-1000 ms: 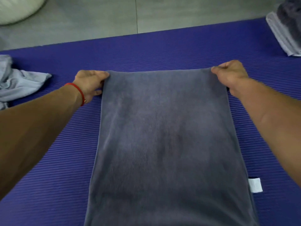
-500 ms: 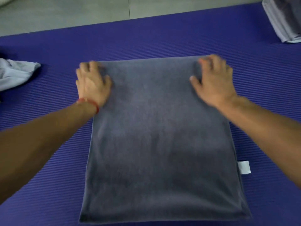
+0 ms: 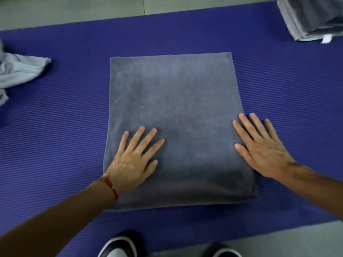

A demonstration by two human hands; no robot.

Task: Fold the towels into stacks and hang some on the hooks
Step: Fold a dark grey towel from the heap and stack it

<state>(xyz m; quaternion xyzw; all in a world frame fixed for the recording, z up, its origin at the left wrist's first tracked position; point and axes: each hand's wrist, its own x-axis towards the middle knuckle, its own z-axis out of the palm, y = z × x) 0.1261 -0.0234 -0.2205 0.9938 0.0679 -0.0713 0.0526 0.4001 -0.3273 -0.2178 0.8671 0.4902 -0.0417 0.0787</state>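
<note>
Towel [image 3: 176, 108] under flat left hand [image 3: 131, 162], right hand [image 3: 263, 149], shoes [image 3: 118, 247] cropped

A ribbed purple mat [image 3: 55, 145] covers most of the floor in view, its fine ridges running from side to side. Beyond its far edge lies a grey tiled floor [image 3: 74, 10], smooth and matte, with one thin grout line [image 3: 144, 5] running away from the camera near the middle of the top edge. The same grey floor shows again past the mat's near edge at the lower right [image 3: 278, 236]. The light is soft and even, a little brighter toward the upper right of the mat and dimmer toward the near side. No wall, window or furniture comes into view.
</note>
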